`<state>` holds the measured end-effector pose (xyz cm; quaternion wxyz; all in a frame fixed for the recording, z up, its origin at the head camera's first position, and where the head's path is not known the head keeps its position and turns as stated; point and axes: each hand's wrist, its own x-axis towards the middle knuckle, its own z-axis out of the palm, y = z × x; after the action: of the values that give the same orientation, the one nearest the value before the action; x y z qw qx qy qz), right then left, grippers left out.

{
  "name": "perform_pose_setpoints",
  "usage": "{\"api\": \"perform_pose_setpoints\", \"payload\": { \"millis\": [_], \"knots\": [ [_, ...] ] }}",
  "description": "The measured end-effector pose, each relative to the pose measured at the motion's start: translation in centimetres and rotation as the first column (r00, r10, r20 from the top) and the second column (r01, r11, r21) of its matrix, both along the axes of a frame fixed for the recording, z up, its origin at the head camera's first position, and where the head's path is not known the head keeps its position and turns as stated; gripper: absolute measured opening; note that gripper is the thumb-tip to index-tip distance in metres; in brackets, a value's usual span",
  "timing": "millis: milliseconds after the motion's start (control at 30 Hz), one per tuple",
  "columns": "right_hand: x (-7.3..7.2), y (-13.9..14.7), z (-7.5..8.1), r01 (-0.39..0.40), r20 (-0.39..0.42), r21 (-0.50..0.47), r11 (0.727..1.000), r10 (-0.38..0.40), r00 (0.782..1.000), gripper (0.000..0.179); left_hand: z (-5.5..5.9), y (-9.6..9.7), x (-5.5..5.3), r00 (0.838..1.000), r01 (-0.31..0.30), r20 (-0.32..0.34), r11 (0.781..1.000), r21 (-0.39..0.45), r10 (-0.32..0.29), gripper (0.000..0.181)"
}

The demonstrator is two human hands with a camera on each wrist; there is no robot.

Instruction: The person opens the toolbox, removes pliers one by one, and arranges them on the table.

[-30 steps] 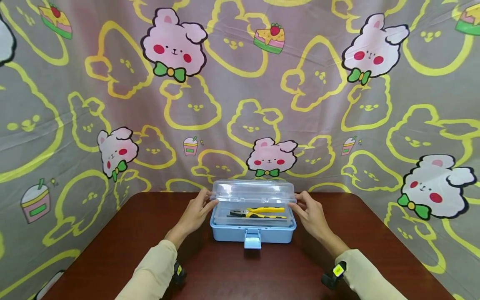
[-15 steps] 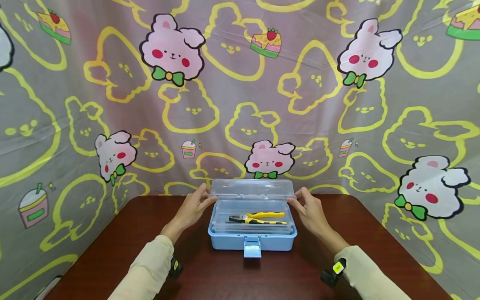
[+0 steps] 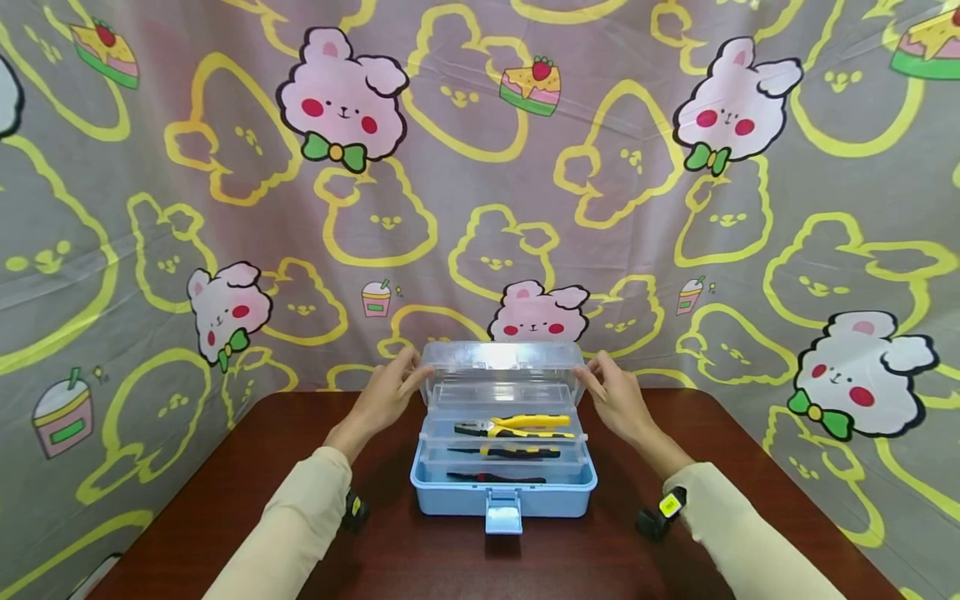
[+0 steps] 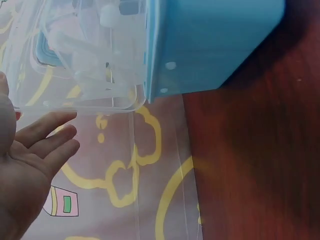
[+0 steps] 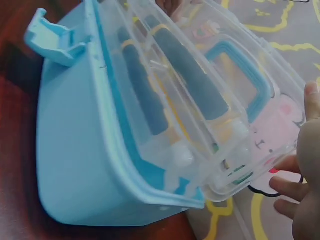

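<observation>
A light blue toolbox (image 3: pixel 450 502) stands on the table with its clear lid (image 3: pixel 457 356) raised and tilted back. My left hand (image 3: pixel 385 397) pinches the lid's left side between thumb and fingers; its lower fingers (image 4: pixel 55 137) spread free in the left wrist view. On the opposite side my right hand (image 3: pixel 619 403) holds the lid's right edge the same way. Yellow-and-black pliers (image 3: pixel 551 422) lie in the upper clear tray. Below them, a black-and-yellow handled tool (image 3: pixel 525 453) lies in the second tray. A dark tool with some red (image 3: pixel 498 479) rests in the base.
The front latch (image 3: pixel 503 518) hangs undone. A blue carrying handle (image 5: pixel 260 97) shows on the lid in the right wrist view. Behind the brown table (image 3: pixel 292 500) hangs a patterned curtain (image 3: pixel 630 50). Both wrists carry black cameras (image 3: pixel 357 508).
Both hands have raised the lid and tipped it backward. The clear trays have risen and spread into tiers, bringing the lower tools into sight.
</observation>
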<state>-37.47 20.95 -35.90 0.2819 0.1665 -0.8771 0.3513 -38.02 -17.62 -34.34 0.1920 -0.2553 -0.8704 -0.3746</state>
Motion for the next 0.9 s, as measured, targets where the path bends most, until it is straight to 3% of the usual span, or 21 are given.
{"api": "perform_pose_setpoints", "payload": {
  "millis": [133, 233, 333, 433, 600, 667, 800, 900],
  "knots": [
    [-1.0, 0.0, 0.9, 0.009, 0.018, 0.037, 0.999, -0.009, 1.0, 0.028, 0.2, 0.2, -1.0, 1.0, -0.019, 0.012, 1.0, 0.02, 0.019, 0.026],
    [-1.9, 0.0, 1.3, -0.013, 0.066, 0.037, 0.999, 0.011, 0.998, 0.031, 0.0, 0.4, -1.8, 0.997, -0.054, 0.055, 0.996, 0.068, 0.05, 0.037],
    [-2.6, 0.1, 1.6, -0.047, 0.145, -0.002, 0.999, 0.047, 0.988, 0.036, -0.4, 0.6, -2.6, 0.99, -0.081, 0.126, 0.988, 0.133, 0.064, 0.054],
    [-3.2, 0.3, 1.4, -0.078, 0.222, -0.084, 0.993, 0.095, 0.97, 0.044, -0.9, 0.7, -3.2, 0.973, -0.057, 0.23, 0.973, 0.225, 0.004, 0.063],
    [-4.4, 0.7, 0.6, -0.113, 0.356, -0.306, 0.945, 0.223, 0.907, 0.062, -1.8, 0.7, -4.4, 0.915, -0.004, 0.373, 0.918, 0.396, -0.157, 0.058],
    [-4.7, 0.8, 0.0, -0.115, 0.411, -0.356, 0.927, 0.266, 0.872, 0.07, -2.1, 0.9, -4.7, 0.9, -0.001, 0.396, 0.907, 0.421, -0.183, 0.056],
    [-5.0, 0.9, -1.1, -0.114, 0.504, -0.404, 0.908, 0.324, 0.8, 0.074, -2.9, 1.0, -5.3, 0.877, -0.026, 0.446, 0.908, 0.418, -0.18, 0.055],
    [-5.2, 1.0, -1.5, -0.11, 0.531, -0.436, 0.893, 0.353, 0.77, 0.071, -3.4, 0.9, -5.4, 0.864, -0.052, 0.479, 0.918, 0.394, -0.157, 0.056]
  ]
}}
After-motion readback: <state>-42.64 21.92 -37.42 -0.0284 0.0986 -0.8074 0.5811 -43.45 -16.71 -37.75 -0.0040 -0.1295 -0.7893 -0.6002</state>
